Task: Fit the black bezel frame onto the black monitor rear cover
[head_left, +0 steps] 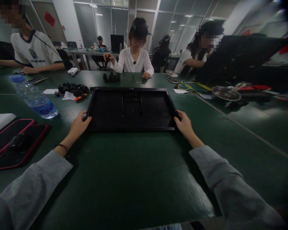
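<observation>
A shallow black rectangular frame, which looks like a monitor housing, lies on the green table before me. Raised edges run around it, and two upright ribs join a crossbar at its middle. My left hand grips its left edge, thumb on top and fingers on the outer side. At the opposite edge my right hand holds it the same way. The undersides of my fingers are hidden by the edges.
A tilted water bottle and phones in red and pink cases are at left. Black parts lie beyond the frame, with coloured cables and a metal bowl at right. Several people sit around the green table.
</observation>
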Motion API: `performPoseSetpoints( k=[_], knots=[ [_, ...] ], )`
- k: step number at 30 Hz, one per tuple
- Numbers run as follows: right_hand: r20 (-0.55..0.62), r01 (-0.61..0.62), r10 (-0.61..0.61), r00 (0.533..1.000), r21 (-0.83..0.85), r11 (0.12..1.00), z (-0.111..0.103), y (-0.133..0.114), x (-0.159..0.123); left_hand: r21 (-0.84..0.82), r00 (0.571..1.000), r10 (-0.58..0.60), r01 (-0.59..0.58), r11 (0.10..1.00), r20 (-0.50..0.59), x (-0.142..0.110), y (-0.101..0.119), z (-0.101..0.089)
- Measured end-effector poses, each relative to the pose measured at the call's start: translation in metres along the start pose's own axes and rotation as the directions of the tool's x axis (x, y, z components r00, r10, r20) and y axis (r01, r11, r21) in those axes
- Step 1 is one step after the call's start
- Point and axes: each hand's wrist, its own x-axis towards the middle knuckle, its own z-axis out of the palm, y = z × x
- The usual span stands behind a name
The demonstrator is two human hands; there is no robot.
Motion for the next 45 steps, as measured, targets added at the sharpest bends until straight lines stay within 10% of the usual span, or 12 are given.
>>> performPoseSetpoints(
  k=[45],
  knots=[
    [-0.068,0.108,-0.113,0.991,-0.08,0.991,-0.005,-0.028,-0.006,0.035,0.962,0.199,-0.196,0.98,-0.187,-0.005,0.009,-0.005]
  ],
)
